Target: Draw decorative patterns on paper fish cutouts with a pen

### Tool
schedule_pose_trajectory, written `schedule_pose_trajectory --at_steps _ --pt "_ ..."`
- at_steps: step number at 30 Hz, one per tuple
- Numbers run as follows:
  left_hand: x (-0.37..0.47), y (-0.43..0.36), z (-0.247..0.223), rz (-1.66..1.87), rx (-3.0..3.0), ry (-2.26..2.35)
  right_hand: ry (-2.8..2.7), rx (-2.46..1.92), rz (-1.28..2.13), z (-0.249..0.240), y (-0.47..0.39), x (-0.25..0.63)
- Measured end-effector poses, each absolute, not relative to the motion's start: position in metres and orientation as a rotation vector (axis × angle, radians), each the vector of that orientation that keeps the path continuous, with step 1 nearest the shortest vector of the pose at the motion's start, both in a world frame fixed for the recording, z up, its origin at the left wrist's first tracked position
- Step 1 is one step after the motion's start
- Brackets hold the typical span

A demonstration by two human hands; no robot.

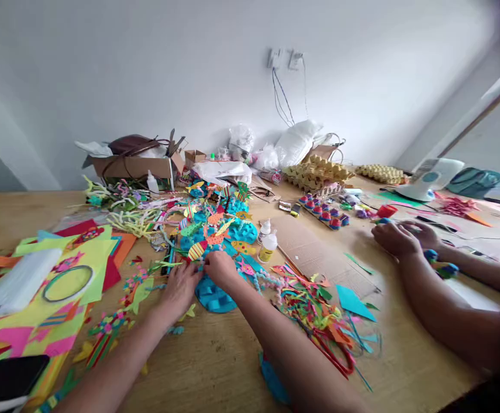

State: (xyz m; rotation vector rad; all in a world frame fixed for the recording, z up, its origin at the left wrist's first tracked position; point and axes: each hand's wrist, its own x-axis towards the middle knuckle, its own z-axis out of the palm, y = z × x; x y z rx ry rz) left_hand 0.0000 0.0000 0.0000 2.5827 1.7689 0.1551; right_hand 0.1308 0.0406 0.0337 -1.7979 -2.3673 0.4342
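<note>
Our hands: left hand (184,287) and right hand (220,268) are close together at the near edge of the craft cluster, fingers bent down. We honestly can't tell whether either one is pinching anything, since the fingertips are hidden.
Blue base (217,297): the bumpy piece right by our right hand, flat on the table. The part we can see looks pretty bare.
Striped fish (197,250): just beyond our fingers, stripes and all, so we'd call its decorating done. Can't tell if it's stuck down.
Finished-looking stuff: behind that, a crowd of blue pieces (243,230) with paper fish over and among them, like the spotted orange fish (215,219). Looks well along to us.
Not used yet: a plain-looking green cutout (140,293) lies left of our left hand, near loose pom-poms (133,281). We'd guess there's decorating left there.
Glue: a yellow-labelled bottle (267,246) stands upright to the right of the cluster, another right behind it.
Scraps: a big tangle of paper offcuts (318,318) beyond our right forearm, so plenty of cutting is done.
Next seat over: a co-worker's hands (398,238) are close together, well apart from ours.
</note>
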Motion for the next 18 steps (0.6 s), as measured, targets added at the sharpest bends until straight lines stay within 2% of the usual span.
schedule_pose_trajectory --at_steps 18 --pt "-0.015 0.003 -0.013 0.412 2.612 1.721 -2.309 -1.829 0.456 0.037 0.035 0.139"
